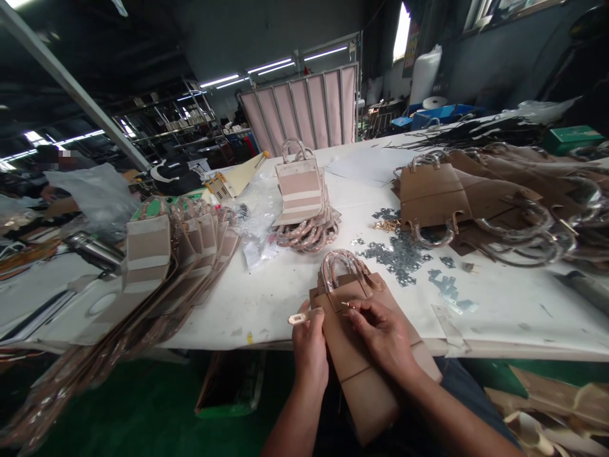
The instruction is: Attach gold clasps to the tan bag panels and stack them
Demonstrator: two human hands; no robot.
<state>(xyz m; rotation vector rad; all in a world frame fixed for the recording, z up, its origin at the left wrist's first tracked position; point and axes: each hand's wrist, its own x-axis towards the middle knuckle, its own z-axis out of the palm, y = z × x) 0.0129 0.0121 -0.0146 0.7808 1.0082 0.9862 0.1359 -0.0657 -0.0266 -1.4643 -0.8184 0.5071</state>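
A tan leather handbag panel [364,374] with film-wrapped handles [340,263] leans over the table's front edge before me. My left hand [310,352] is closed at its left side, thumb on top, gripping a short strap tab [304,316] with a pale, slotted metal plate at its end. Just right of it, my right hand [380,330] pinches a small, shiny metal piece [346,304] over the panel, below the handles. That piece is too small to name exactly. My right fingers partly cover the panel.
Beyond the panel lie flat grey metal plates [402,254] and small gold pieces [386,225]. Bag panels are stacked at the right [431,190], centre back [299,187] and left [147,247], the left ones overhanging the table [219,317]. A steel flask [95,251] lies farther left.
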